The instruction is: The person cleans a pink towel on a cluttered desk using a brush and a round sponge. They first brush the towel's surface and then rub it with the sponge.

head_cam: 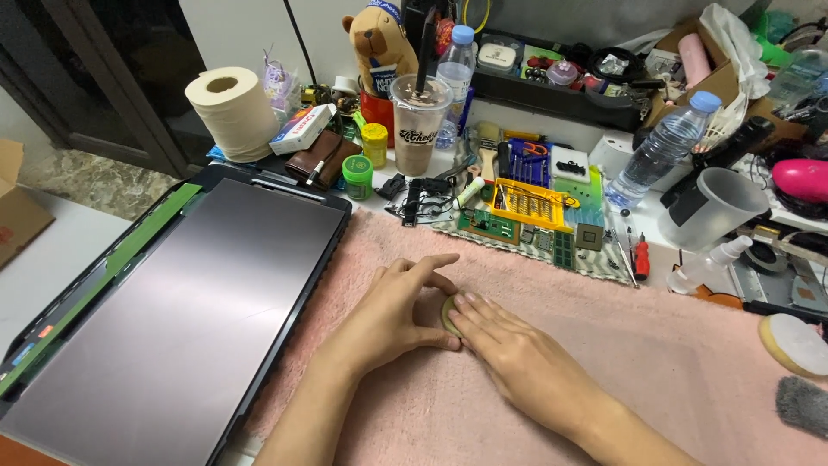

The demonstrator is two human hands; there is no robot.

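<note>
Far left there's a big dark screen panel [172,319] lying flat, half on the pink towel [655,345]. A toilet paper roll [231,110] sits behind it. In the middle of the towel, the left hand [388,315] curls around a small round tan pad [450,315], thumb under it and fingers arched over the top. The right hand [509,345] is laid flat, fingertips pressing on the pad's right side. Behind them is an iced drink cup [419,121], then a yellow bit case [528,204], a water bottle [660,151] and a clear plastic jug [711,207] out right.
</note>
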